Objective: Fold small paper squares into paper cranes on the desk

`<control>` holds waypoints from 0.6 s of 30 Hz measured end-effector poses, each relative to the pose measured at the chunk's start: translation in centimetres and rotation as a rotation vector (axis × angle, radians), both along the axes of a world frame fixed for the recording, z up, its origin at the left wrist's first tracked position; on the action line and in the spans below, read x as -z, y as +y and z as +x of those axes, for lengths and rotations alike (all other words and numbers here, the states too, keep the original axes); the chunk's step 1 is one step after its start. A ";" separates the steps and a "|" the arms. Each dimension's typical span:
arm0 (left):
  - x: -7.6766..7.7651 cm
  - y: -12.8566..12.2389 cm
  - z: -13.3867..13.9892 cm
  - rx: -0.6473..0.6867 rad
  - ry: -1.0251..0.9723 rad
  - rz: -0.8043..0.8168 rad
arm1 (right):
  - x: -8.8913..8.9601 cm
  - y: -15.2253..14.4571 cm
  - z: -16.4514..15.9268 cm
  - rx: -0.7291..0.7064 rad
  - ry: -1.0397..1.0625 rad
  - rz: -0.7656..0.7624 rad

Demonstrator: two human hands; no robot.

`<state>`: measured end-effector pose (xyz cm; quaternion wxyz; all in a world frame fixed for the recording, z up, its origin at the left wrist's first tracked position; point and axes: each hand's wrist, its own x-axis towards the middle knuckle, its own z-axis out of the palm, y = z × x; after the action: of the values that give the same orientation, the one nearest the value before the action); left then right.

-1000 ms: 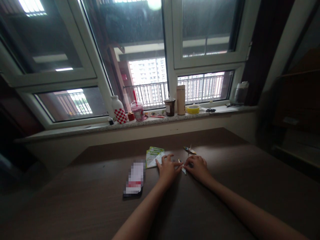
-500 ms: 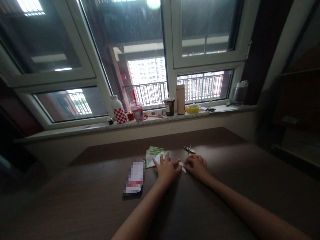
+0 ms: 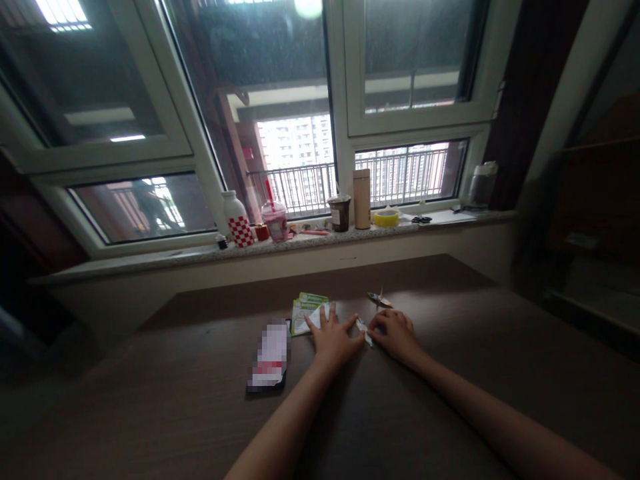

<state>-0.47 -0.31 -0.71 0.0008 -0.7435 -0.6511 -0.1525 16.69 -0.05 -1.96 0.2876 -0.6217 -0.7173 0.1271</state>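
Note:
My left hand (image 3: 334, 343) lies on the table with its fingers spread; its fingertips reach the near edge of some green-and-white printed packets (image 3: 303, 321). Between my two hands is a small, narrow white piece with markings, perhaps paper (image 3: 365, 330). The left thumb touches its left side. Curled fingers of my right hand (image 3: 395, 337) close at its right edge, partly hiding their contact with it. Just beyond the right hand lies a small pointed object with coloured patches and an upright tip (image 3: 380, 299), apart from both hands.
A phone (image 3: 270, 357) with a blurred screen lies left of my left hand on the dark brown table (image 3: 200, 427). Along the windowsill stand a checkered bottle (image 3: 239, 220), a pink drink cup (image 3: 275, 220), a dark cup (image 3: 339, 213), a tan flask (image 3: 361, 200) and yellow tape (image 3: 387, 219).
Both hands keep nearly the same place and pose around the small white piece. Nothing on the table has clearly moved.

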 end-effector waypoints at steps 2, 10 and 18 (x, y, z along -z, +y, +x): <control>0.1 0.0 -0.1 0.001 -0.001 -0.013 | 0.0 0.0 0.0 0.005 -0.013 0.008; 0.1 -0.2 -0.2 0.030 -0.028 -0.003 | -0.1 0.0 -0.1 0.020 -0.003 -0.003; -0.7 -0.3 -0.3 0.147 -0.057 0.055 | 0.0 0.1 -0.1 0.013 0.003 -0.009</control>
<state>-0.77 -0.66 -0.01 -0.0084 -0.7844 -0.5901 -0.1909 16.62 0.03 -1.93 0.2870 -0.6275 -0.7121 0.1293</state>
